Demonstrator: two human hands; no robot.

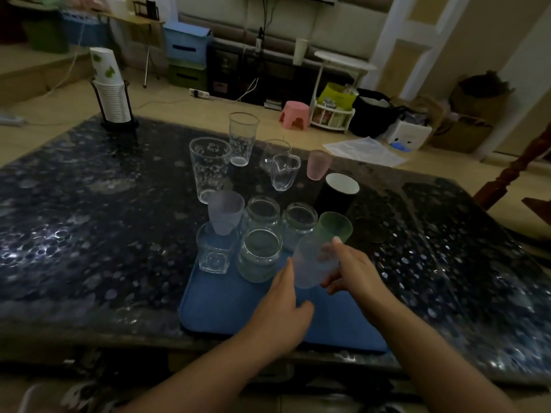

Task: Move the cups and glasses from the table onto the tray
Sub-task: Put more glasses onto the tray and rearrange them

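Both hands are on one frosted pale-blue plastic cup (313, 263), tilted above the flat blue plastic tray (226, 308). The right hand (354, 272) has its fingers curled round the cup's far side; the left hand (283, 305) is at its near side, thumb up along the wall, though how firmly it grips I cannot tell.

My worry is the crowding. A clear glass jar (259, 254) stands just beside the cup and a frosted green tumbler (335, 226) right behind it. Set down at this tilt, the cup could tip, or knock the jar.

On the dark speckled table (89, 219), a tall clear tumbler (210, 168) and a frosted pink cup (318, 164) still wait.
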